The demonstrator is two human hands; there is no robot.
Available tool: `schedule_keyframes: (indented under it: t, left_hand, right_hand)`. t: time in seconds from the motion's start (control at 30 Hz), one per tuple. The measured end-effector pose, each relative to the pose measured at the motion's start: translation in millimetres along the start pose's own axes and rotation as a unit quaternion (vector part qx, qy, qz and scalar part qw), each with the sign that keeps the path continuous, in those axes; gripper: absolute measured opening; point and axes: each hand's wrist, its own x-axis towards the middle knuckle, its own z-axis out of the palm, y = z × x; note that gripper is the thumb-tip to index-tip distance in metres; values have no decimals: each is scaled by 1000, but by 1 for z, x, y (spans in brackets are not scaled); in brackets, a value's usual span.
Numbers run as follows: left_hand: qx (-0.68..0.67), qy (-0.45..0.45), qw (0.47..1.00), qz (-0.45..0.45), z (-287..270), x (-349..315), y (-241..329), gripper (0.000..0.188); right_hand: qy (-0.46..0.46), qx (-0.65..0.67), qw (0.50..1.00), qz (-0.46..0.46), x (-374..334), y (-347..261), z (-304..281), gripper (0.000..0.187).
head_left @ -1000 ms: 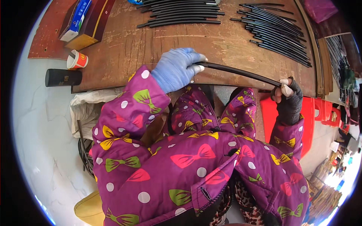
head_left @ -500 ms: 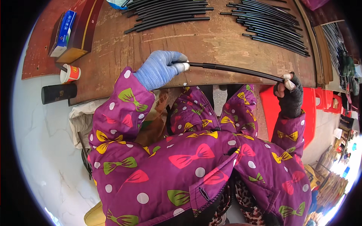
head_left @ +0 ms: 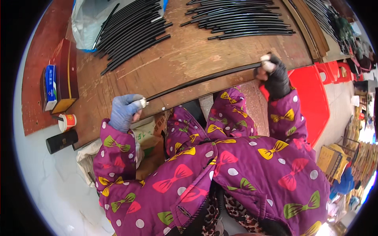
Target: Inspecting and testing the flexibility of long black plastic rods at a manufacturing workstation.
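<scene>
A thin black rod (head_left: 202, 80) stretches between my two hands over the near part of the wooden table, slanting up to the right. My left hand (head_left: 124, 111), in a blue-grey knit glove with white-wrapped fingertips, pinches its left end. At the right end my right hand (head_left: 276, 78) closes around it, wearing a dark fingerless glove with white wrapping on a fingertip. Beyond the rod lie two piles of similar black rods, a left pile (head_left: 136, 37) and a right pile (head_left: 242, 19). Motion slightly smears the held rod and the right fingers.
On the left stand a dark red box (head_left: 70, 67), a blue-and-white pack (head_left: 50, 87), a paper cup (head_left: 70, 121) and a black cylinder (head_left: 62, 141). A clear plastic bag (head_left: 84, 25) lies by the left pile. Red plastic furniture (head_left: 309, 104) stands right of the table.
The whole view has turned, so the table and piles appear shifted. My left hand now sits lower in view and my right hand higher, further apart, with the rod still between them.
</scene>
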Motion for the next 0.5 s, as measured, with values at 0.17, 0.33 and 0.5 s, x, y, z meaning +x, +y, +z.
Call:
schedule_keyframes:
  t: [0.17, 0.33, 0.5]
  left_hand:
    - [-22, -4, 1000, 0, 4, 8, -15, 16]
    - [2, -9, 1000, -2, 8, 12, -12, 16]
    - [27, 34, 999, -5, 16, 10, -4, 15]
  right_hand:
    - [-28, 42, 998, 35, 5, -5, -64, 17]
    - [-21, 52, 997, 45, -2, -9, -48, 18]
    - [62, -12, 997, 50, -5, -12, -31, 17]
